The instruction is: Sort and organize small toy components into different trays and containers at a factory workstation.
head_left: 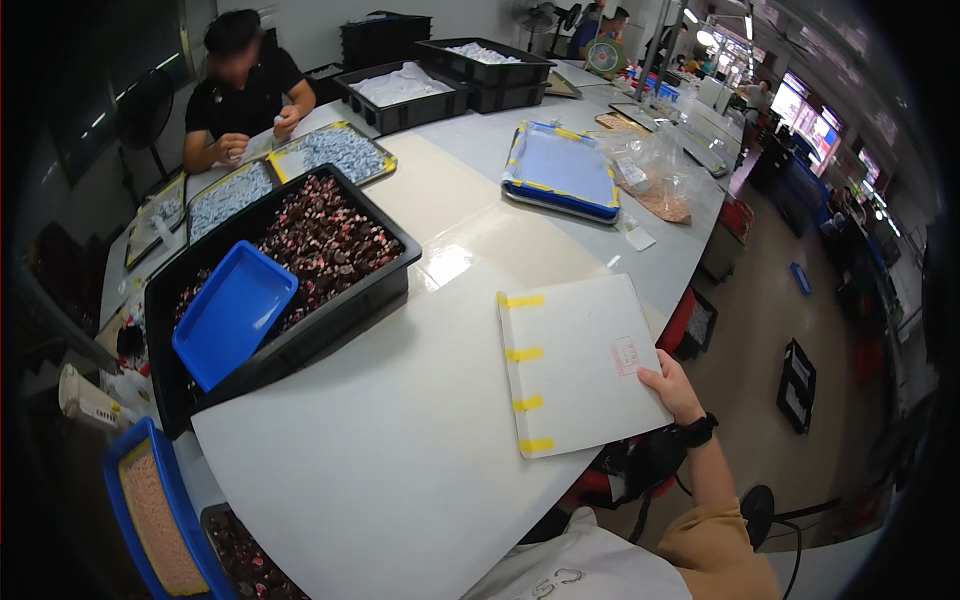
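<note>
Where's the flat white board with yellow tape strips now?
Right of centre in the head view, that board is in the right hand, over the right edge of the white table.

Workshop or small factory floor, by the looks: big desk (330, 470) w/ a black bin (370, 318) of small dark pcs, stacked bins (510, 97) behind, yellow-edged trays (286, 164) of lt. blue bits. Co-worker (255, 105) seated opp., more ppl (583, 40) further back. Fan (604, 56), strip lights (749, 27) down a long rm.

Pale table (330, 460) under a large black bin (385, 295), blue trays (560, 208) (yellow-taped), a clear bag (655, 185).
</note>
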Motion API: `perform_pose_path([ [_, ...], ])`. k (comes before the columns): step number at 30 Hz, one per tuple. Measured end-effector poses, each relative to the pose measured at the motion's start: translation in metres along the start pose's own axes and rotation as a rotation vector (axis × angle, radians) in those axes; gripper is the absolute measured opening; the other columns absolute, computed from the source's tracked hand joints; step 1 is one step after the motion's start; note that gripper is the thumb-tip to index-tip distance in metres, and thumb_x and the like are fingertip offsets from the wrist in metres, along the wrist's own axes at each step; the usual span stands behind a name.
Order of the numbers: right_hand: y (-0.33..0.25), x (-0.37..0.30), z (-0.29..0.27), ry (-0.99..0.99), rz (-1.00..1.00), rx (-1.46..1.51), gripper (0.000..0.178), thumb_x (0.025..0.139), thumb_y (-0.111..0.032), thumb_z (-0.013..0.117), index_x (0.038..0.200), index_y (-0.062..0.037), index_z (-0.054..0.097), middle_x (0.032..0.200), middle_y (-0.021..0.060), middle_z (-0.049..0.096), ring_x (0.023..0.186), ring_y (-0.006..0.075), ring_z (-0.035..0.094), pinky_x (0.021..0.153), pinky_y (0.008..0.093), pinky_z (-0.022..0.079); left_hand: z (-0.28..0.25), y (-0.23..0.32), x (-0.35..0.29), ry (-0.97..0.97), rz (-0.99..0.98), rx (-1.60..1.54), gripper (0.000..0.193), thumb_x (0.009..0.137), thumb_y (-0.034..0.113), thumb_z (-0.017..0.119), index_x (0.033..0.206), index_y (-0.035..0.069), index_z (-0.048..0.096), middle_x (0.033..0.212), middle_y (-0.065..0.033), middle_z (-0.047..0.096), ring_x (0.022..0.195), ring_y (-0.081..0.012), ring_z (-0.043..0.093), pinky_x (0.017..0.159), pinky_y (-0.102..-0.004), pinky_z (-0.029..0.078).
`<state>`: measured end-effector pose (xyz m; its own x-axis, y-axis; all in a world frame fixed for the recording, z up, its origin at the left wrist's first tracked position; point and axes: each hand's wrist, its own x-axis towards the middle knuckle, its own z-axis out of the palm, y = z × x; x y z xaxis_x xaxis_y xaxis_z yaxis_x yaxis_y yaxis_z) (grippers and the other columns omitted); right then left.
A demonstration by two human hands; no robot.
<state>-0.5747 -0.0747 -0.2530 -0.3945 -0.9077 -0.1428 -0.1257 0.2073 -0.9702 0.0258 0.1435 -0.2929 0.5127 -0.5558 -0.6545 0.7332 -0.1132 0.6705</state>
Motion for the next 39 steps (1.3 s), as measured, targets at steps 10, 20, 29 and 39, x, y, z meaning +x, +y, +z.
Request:
perform_pose_path([
  [10,0.013,-0.001,-0.018,-0.029,-0.062,0.092,0.038,0.092,-0.011,0.060,0.125,0.0051,0.049,0.114,0.0111,0.064,0.099,0.0148,0.062,0.089,0.0284,0.049,0.011,0.026,-0.029,-0.132,0.142,-0.115,0.047,0.073,0.003,0.053,0.119,0.004,0.060,0.110,-0.0131,0.064,0.102,-0.0291,0.062,0.090,-0.0407,0.051],
  [20,0.003,0.005,-0.048,-0.068,-0.098,0.073,0.040,0.094,-0.014,0.060,0.127,0.0060,0.049,0.117,0.0120,0.063,0.100,0.0155,0.062,0.090,0.0280,0.047,-0.011,0.029,-0.042,-0.152,0.242,-0.208,0.061,0.070,0.006,0.053,0.130,0.000,0.047,0.125,-0.0176,0.054,0.116,-0.0337,0.053,0.100,-0.0457,0.044],
  [29,-0.019,-0.004,-0.053,-0.121,-0.171,-0.004,0.041,0.096,-0.015,0.058,0.128,0.0063,0.047,0.117,0.0123,0.063,0.099,0.0150,0.062,0.090,0.0273,0.047,-0.022,0.030,-0.047,-0.314,0.261,-0.239,0.076,0.067,0.009,0.054,0.140,-0.003,0.036,0.139,-0.0216,0.045,0.129,-0.0379,0.046,0.109,-0.0502,0.038],
  [39,0.016,0.030,-0.053,-0.286,-0.057,0.000,0.046,0.096,-0.017,0.057,0.134,0.0064,0.044,0.121,0.0128,0.062,0.104,0.0151,0.060,0.093,0.0283,0.046,-0.002,0.038,-0.044,-0.299,0.340,-0.185,0.075,0.070,0.016,0.052,0.142,-0.002,0.038,0.133,-0.0207,0.054,0.118,-0.0365,0.058,0.100,-0.0485,0.050],
])
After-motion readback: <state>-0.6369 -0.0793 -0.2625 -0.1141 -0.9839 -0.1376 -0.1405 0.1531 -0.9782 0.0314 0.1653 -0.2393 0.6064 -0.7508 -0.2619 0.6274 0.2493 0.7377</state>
